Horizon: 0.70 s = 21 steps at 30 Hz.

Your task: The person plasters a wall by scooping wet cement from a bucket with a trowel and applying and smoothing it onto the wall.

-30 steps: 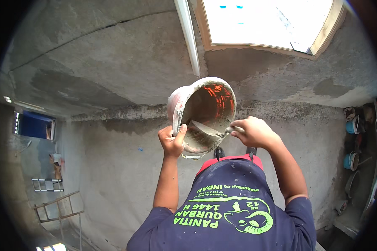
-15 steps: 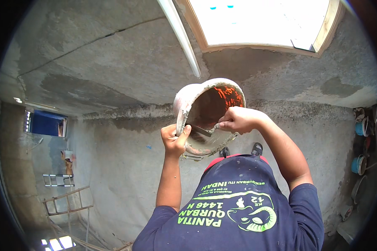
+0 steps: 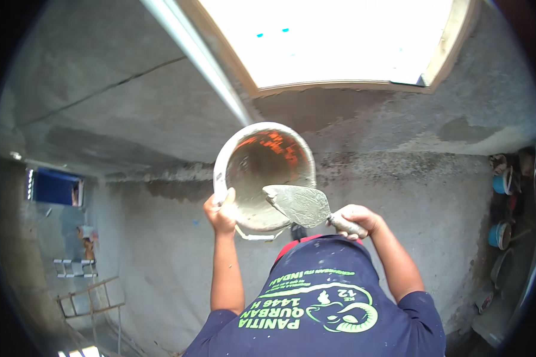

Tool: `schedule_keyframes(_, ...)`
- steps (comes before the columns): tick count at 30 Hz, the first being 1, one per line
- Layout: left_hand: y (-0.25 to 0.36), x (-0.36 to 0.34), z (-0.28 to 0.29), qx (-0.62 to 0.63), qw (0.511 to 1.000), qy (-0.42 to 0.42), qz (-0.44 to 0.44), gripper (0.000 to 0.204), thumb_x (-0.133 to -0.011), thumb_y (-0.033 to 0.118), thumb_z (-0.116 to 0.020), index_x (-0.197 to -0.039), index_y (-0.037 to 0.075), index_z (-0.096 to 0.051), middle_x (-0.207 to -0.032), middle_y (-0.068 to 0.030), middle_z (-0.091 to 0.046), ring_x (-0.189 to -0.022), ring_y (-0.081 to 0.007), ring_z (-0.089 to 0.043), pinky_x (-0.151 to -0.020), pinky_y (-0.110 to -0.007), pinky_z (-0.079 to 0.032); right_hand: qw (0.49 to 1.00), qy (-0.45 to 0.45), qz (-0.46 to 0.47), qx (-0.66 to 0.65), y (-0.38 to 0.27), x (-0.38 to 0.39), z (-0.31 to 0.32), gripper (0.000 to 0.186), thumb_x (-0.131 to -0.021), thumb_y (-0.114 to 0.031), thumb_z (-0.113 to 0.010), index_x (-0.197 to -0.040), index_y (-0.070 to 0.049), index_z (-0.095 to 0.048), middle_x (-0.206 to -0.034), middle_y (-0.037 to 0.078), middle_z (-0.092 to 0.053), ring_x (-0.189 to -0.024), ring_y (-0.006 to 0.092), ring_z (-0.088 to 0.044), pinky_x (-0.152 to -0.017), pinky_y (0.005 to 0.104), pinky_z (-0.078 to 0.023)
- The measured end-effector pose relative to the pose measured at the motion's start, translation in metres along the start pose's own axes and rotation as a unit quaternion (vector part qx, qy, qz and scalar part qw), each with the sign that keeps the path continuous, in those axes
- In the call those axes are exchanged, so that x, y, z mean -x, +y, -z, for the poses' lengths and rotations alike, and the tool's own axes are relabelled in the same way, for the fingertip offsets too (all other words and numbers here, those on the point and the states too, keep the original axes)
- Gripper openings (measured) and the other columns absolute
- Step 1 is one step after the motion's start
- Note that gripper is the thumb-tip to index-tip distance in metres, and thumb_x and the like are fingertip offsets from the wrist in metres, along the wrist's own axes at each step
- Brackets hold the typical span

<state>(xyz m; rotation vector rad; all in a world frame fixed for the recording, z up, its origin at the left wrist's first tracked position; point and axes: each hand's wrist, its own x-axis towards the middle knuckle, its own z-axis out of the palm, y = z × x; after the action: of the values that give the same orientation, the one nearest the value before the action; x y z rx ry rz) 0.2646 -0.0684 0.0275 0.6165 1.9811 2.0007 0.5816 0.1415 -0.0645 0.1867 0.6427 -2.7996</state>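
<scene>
My left hand (image 3: 221, 213) grips the rim of a mortar-smeared bucket (image 3: 221, 169), thumb over its edge. The bucket is tilted so that its mouth faces me. Orange patches show on its inner wall, among grey smears. A wire handle with a pale grip (image 3: 259, 237) hangs below the rim. My right hand (image 3: 358, 220) is closed around the handle of a pointed trowel (image 3: 301, 204). Wet grey mortar coats the trowel's broad blade. The blade lies across the right part of the bucket's mouth, its tip pointing left.
Ahead rises a grey plastered wall (image 3: 351, 131) with damp patches, a wood-framed opening (image 3: 339, 86) and a white pipe (image 3: 199, 59). A ladder-like wooden frame (image 3: 92, 297) stands at the left. Blue containers (image 3: 499, 235) line the right side. Below me is a grey floor (image 3: 155, 256).
The trowel has come out of the bucket toward the right, its mortar-coated blade now in full sight. The bucket has shifted left in the picture, and its mouth looks rounder.
</scene>
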Motion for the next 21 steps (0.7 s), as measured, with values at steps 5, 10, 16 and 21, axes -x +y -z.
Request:
schedule_keyframes(5, -0.036, 0.021, -0.024, -0.073, 0.997, 0.021, 0.032, 0.041, -0.09, 0.01, -0.073, -0.062, 0.01, -0.043, -0.061, 0.0078, -0.043, -0.056, -0.004, -0.035, -0.05, -0.027, -0.024, 0.974, 0.111, 0.193, 0.034, 0.032, 0.031, 0.022, 0.06, -0.092, -0.048, -0.066, -0.122, 0.004, -0.057, -0.081, 0.01, -0.061, -0.064, 0.0176, -0.061, -0.054, 0.0286, -0.05)
schedule_keyframes(10, -0.08, 0.046, -0.058, -0.205, 0.976, -0.02, 0.071, 0.04, -0.09, 0.012, -0.072, -0.062, 0.007, -0.044, -0.062, 0.0085, -0.039, -0.059, -0.0047, -0.033, -0.05, -0.029, -0.025, 0.913, 0.26, 0.293, 0.118, 0.023, 0.036, 0.064, 0.051, -0.095, -0.032, -0.069, -0.128, -0.009, -0.037, -0.094, 0.01, -0.057, -0.073, 0.021, -0.06, -0.068, 0.0368, -0.051)
schedule_keyframes(16, -0.176, 0.076, -0.082, -0.281, 0.943, -0.069, 0.165, 0.038, -0.09, 0.016, -0.071, -0.064, 0.003, -0.048, -0.062, 0.0062, -0.044, -0.061, -0.0063, -0.039, -0.052, -0.03, -0.031, 0.699, 0.494, 0.323, 0.405, 0.004, -0.014, 0.229, 0.034, -0.096, -0.015, -0.059, -0.125, -0.003, -0.048, -0.093, 0.009, -0.063, -0.073, 0.0191, -0.062, -0.067, 0.0328, -0.05)
schedule_keyframes(21, -0.258, 0.101, -0.103, -0.173, 0.966, -0.008, 0.191, 0.037, -0.091, 0.018, -0.069, -0.064, -0.001, -0.052, -0.058, 0.0029, -0.049, -0.06, -0.0071, -0.045, -0.053, -0.03, -0.035, 0.436, 0.557, 0.402, 0.581, -0.025, -0.077, 0.364, 0.036, -0.095, -0.017, -0.054, -0.125, 0.002, -0.056, -0.102, 0.022, -0.063, -0.09, 0.0401, -0.066, -0.079, 0.0437, -0.052)
